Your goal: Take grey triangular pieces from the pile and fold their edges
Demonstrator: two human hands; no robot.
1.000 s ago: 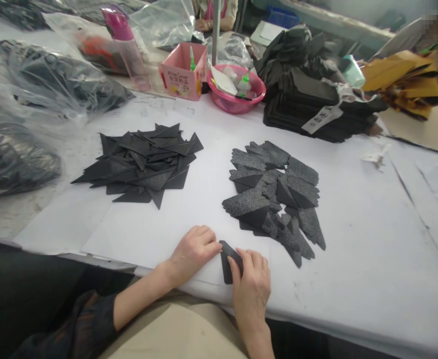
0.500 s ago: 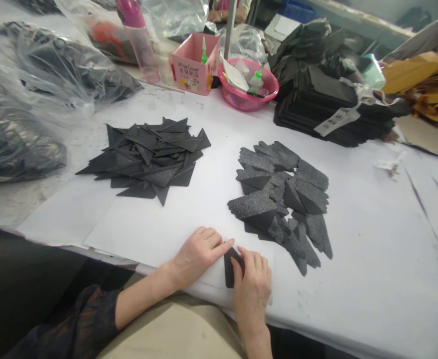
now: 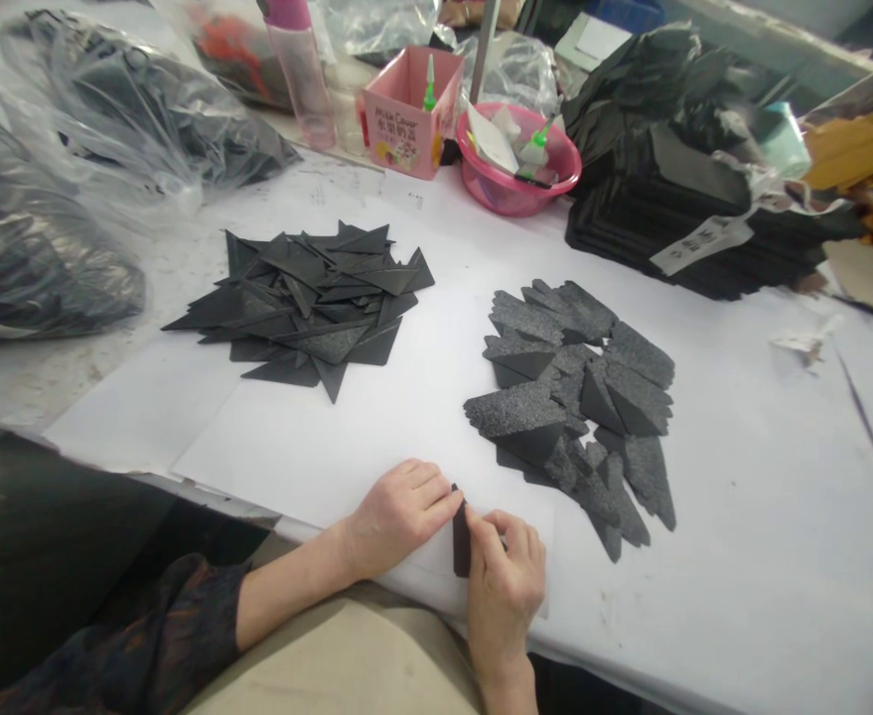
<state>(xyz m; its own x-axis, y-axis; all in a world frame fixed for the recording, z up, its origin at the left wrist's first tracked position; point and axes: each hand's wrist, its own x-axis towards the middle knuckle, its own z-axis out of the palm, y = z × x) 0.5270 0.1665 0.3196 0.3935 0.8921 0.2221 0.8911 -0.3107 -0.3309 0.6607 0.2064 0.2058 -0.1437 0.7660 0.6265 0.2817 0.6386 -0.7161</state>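
Observation:
Near the table's front edge lies a small black flat piece (image 3: 461, 544), partly hidden by my fingers. My left hand (image 3: 411, 511) is closed, with its fingertips pressed on the piece's upper end. My right hand (image 3: 509, 566) pinches the piece's right side, its fingers curled in. Ahead and to the left is a pile of black triangular pieces (image 3: 309, 303). To the right of my hands, black pieces with speckled grey faces (image 3: 577, 397) lie spread and overlapping.
At the back stand a pink box (image 3: 410, 119) with a green-capped bottle and a pink basin (image 3: 514, 194) holding several items. Stacked black material (image 3: 674, 214) with a white tag sits back right. Clear plastic bags (image 3: 138, 109) fill the left, near a pink-topped bottle (image 3: 303, 89).
My right hand's fingers have curled in from a flatter pose and now pinch the black piece, which shows narrower. The whole view has shifted slightly.

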